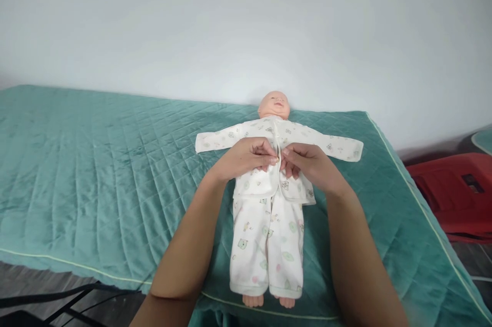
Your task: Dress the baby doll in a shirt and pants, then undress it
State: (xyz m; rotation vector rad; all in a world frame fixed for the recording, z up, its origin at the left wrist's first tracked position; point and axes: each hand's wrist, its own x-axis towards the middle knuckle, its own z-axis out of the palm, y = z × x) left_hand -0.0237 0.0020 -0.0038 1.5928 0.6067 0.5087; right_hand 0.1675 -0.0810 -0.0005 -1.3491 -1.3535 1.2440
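A baby doll (273, 105) lies on its back on a teal quilted bed cover (96, 163), head toward the wall, bare feet near the front edge. It wears a white printed shirt (330, 145) with sleeves spread sideways and matching white trousers (267, 245). My left hand (246, 157) pinches the left edge of the shirt front at the doll's chest. My right hand (309, 162) pinches the right edge beside it. The fingertips of both hands meet at the shirt's middle seam and cover it.
A pale wall rises behind the bed. A red plastic object (453, 193) stands on the floor to the right of the bed. Dark floor and black rods or cables (57, 299) show at the lower left below the bed's front edge.
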